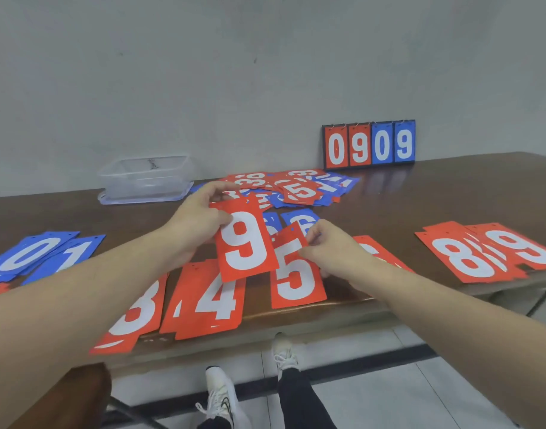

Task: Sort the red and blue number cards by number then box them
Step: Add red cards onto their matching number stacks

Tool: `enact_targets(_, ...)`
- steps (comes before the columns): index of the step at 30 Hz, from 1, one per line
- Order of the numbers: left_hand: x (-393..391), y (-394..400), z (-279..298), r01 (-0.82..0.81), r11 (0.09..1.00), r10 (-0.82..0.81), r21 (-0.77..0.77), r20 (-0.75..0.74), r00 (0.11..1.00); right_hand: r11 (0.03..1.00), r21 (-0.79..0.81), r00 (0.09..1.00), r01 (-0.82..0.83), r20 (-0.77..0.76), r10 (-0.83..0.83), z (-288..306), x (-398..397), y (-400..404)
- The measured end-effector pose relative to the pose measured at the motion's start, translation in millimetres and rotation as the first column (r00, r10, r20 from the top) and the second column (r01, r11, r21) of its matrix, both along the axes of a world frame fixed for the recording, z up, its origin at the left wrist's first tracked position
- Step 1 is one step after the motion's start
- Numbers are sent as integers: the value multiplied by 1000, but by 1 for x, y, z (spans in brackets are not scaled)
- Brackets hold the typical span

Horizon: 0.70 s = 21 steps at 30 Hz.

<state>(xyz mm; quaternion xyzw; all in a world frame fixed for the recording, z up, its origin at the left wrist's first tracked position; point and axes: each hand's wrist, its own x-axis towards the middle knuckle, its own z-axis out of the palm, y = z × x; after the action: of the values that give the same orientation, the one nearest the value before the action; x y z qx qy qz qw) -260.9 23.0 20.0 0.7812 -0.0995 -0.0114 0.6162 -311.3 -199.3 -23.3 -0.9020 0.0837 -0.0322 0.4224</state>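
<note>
1. Number cards lie in sorted stacks along the near edge of the surface (451, 187), with an unsorted heap (293, 187) well beyond both hands.
2. Left hand (200, 224) pinches a red 9 card (245, 239) by its top corner, thumb on the face, and holds it lifted above the stacks.
3. Right hand (330, 246) pinches a red 5 card (294, 274) by its upper right edge; the card hangs just beside the 9, and their edges overlap slightly.
4. Under and left of the left hand sit a red 4 stack (209, 301) and a red 3 stack (135, 317); farther left lie a blue 0 stack (27, 255) and a blue 1 stack (70, 258).
5. Well to the right of the right hand lie a red 8 stack (463, 258) and a red 9 stack (525, 246). Blue 6 cards (299, 221) sit just beyond the held cards.
6. A clear plastic box (144, 178) stands beyond the left hand and appears to hold no cards; a small scoreboard (369, 144) reading 0909 stands far behind the right hand.
7. Judging by this, sorting is roughly midway: several stacks are started, the heap is still sizeable, and boxing has not begun.
</note>
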Motion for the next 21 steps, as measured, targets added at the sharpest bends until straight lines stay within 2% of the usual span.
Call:
enact_targets(5, -1, -3, 3, -11, 1000, 11, 10, 11, 1000, 935, -333, 992, -123, -45, 114, -5, 0, 18)
enact_targets(8, -1, -13, 3, -16, 1000, 16, -6, 23, 1000, 908, -407, 993, -105, -2, 114, -9, -1, 12)
enact_targets(11, -1, -31, 3, -2, 999, 3, -51, 8, 1000, 918, -391, 988, -71, 98, 118, -7, -3, -9)
enact_targets(15, 1, -67, 1, 48, 997, -50, -66, -34, 998, 961, -277, 972, 5, 226, 60, 2, -13, -61)
enact_targets(21, 0, -165, -1, 168, 979, -180, -114, -96, 979, 969, -131, 923, 209, 354, -151, 8, -46, -169)
